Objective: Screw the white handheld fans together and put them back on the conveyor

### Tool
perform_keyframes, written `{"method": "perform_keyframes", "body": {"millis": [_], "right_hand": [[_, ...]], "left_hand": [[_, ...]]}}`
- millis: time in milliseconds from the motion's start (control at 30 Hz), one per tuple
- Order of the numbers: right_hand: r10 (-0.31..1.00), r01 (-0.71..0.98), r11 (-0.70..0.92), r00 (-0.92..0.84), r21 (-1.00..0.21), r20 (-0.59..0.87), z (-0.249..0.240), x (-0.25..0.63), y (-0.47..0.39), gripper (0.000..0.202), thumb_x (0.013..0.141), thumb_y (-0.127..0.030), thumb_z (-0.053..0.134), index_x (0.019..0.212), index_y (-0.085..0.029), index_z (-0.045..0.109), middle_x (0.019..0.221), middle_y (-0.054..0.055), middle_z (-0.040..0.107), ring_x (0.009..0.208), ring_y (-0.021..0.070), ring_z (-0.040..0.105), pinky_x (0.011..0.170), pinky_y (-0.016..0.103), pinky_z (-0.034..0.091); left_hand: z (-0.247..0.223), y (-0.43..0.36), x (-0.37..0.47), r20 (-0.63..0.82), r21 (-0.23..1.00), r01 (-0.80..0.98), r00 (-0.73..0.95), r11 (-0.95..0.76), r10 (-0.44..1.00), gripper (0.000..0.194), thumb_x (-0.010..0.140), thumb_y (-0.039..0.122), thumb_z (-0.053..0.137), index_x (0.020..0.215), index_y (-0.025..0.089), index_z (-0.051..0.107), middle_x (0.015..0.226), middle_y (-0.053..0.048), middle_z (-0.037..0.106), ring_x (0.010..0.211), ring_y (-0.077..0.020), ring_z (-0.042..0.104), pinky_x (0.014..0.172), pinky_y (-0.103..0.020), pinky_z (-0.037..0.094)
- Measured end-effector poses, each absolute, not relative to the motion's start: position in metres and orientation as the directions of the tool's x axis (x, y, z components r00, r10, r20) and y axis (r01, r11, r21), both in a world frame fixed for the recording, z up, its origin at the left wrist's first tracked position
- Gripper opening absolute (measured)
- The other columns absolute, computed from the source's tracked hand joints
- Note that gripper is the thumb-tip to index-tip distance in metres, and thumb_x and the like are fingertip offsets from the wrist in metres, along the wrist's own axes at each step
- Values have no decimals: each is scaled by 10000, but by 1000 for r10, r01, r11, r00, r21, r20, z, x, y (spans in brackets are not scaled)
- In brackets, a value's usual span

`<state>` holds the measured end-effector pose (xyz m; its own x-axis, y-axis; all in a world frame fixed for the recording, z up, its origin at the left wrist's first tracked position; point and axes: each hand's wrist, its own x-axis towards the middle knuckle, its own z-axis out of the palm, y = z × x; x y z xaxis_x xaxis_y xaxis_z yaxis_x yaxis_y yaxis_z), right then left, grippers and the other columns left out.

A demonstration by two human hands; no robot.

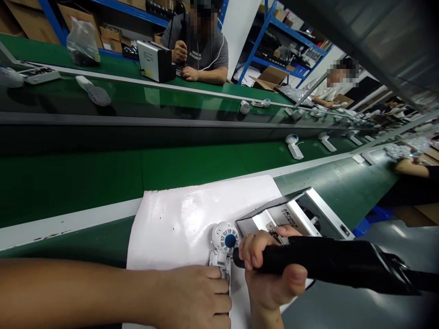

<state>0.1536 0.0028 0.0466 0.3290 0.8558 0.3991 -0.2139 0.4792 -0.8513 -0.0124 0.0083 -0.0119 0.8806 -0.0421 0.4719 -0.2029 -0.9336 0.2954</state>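
Observation:
My left hand (pixel 197 297) is closed over the handle of a small white handheld fan (pixel 224 240) with a blue round centre, which lies on a white sheet (pixel 181 224). Fingers of my right hand (pixel 267 269) wrap round a black electric screwdriver (pixel 322 260). Its tip points left and meets the fan just below the round head; whether a screw sits there is too small to tell. Beside my right hand stands a silver box lettered "KTOOLS" (pixel 291 214), with an open-topped part. Most of the fan's handle is hidden under my left hand.
A green conveyor belt (pixel 85 173) runs past the bench, carrying several white fans, one of them nearest (pixel 294 146). Across it, a person (pixel 202 50) sits by a silver-and-black box (pixel 156 61). Another person (pixel 329 93) works farther right. A metal shelf overhangs the upper right.

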Motion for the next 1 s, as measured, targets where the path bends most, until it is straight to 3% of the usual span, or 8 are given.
{"method": "perform_keyframes", "body": {"millis": [433,700,1000], "right_hand": [[848,-163,501,287,-850,445,46,152,-1,418,990,-691,618,1223,-347,578,593,-110,534,415,122,426,450,275,457],[845,-143,522,214,-841,489,44,147,-3,453,951,-685,694,1230,-341,600,604,-91,570,432,126,465,463,288,444],[865,-190,484,248,-854,435,48,156,0,389,987,-667,615,1199,-342,576,579,-109,539,411,121,434,456,279,463]], "left_hand": [[-10,10,-12,471,285,-208,880,-936,-53,203,1010,313,723,885,173,647,883,-26,604,783,-210,512,771,-407,479],[-11,9,-11,498,260,-199,866,-945,-45,262,998,408,731,872,188,664,893,-43,638,819,-227,555,841,-406,503],[-9,10,-12,457,284,-201,888,-938,-52,202,1035,312,723,895,178,666,900,-31,627,824,-215,550,801,-396,479]]}}
